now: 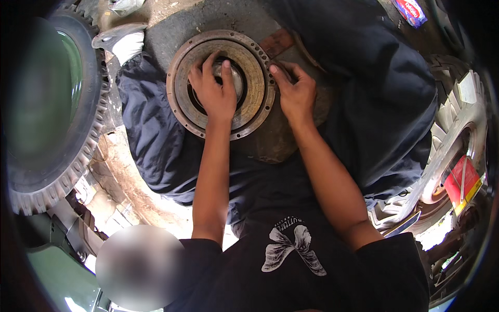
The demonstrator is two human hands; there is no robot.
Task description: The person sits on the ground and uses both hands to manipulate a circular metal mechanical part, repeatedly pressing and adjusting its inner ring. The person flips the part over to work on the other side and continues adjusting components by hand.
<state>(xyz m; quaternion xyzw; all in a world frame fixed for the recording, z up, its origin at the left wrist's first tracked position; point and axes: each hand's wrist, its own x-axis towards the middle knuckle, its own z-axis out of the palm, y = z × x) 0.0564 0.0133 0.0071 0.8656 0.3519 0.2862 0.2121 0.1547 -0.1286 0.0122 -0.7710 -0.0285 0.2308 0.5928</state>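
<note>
A: Metal, and chunky metal at that. The round disc (254, 86) lies flat on the dark grey ground (162, 44) between the person's legs (384, 114). Bet it's heavy and totally stiff, no give.

B: So where would anyone grab it?

A: Opposite sides of the outer rim (271, 95), imo. Smooth bits might be slippery. Left hand (214, 96) has its fingers loosely spread over the centre; right hand (299, 93) has thumb and index close together at the drilled edge. Can't tell if they're pinching something small.

B: Doesn't look fragile, tbh. Any containers?

A: Blue-and-red packet (410, 12) upper right, red-and-yellow pack (470, 177) further down that side. Can't see what's inside either.
</note>
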